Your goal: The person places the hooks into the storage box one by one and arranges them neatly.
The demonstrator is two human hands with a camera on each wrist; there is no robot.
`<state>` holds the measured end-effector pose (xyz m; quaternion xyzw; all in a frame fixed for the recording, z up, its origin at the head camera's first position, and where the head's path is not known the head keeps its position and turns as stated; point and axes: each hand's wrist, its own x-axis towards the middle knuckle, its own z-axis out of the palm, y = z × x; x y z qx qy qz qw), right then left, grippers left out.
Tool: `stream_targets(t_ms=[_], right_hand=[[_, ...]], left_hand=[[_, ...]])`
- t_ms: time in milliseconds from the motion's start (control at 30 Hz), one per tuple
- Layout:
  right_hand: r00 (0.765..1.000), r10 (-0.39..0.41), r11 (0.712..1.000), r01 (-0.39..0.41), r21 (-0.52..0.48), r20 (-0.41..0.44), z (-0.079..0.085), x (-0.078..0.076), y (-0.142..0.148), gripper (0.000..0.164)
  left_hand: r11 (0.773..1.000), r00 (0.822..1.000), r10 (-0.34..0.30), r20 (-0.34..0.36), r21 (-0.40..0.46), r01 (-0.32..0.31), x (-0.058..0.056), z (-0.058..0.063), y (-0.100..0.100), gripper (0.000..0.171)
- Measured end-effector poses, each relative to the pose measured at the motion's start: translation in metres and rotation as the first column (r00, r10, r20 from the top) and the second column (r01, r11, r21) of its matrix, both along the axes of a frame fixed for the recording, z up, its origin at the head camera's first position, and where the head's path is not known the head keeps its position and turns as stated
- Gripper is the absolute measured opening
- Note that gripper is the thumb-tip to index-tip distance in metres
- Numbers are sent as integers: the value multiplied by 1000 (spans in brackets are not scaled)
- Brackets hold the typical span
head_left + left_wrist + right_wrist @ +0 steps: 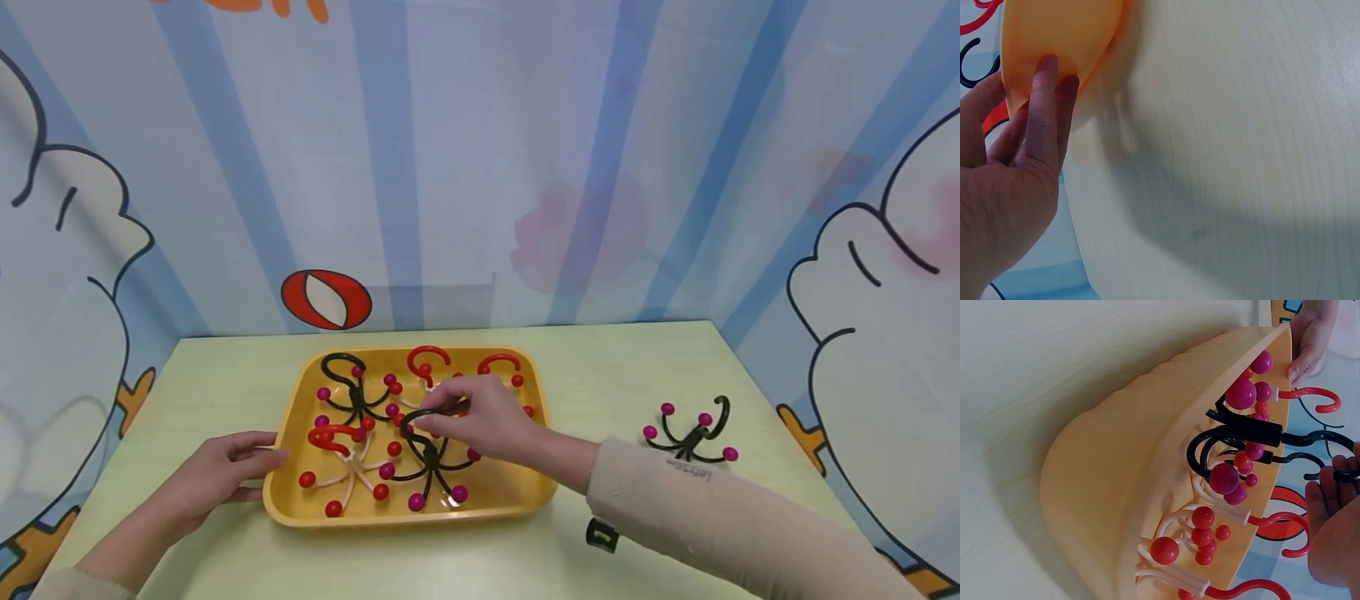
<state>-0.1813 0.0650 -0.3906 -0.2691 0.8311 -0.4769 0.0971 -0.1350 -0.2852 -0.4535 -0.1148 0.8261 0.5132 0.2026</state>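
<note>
My right hand [480, 412] pinches the curved handle of a black hook-topped claw [430, 454], whose bent legs end in magenta balls. It hangs upright at the front of the yellow tray [337, 522], its hook passing by the fingers in the right wrist view. At the tray's left end, my left hand [228, 471] grips the rim, thumb on top and fingers against the outer wall [1079, 37]. Beside the held claw is a white-legged claw with red hook and red balls [351, 467]. Another black claw [356, 396] lies behind it. My right hand partly hides more red-hooked ones.
One more black claw [690, 437] with magenta balls sits on the pale table [615, 358] to the right, partly behind my right sleeve [675, 500]. A printed striped cloth backdrop [465, 167] rises behind the table's far edge.
</note>
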Motion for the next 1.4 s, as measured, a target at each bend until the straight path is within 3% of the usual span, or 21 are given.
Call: stream_targets(t_ms=[767,1400], right_hand=[[999,-24,1000,24,3,43,-11,-2,-12,10],[1000,27,1000,-27,4,-1,-16,2,-11,9]], left_hand=[[1000,1000,2,-2,-2,-2,-1,-3,-1,80],[1000,1000,6,6,5,-6,-1,-5,-2,81]])
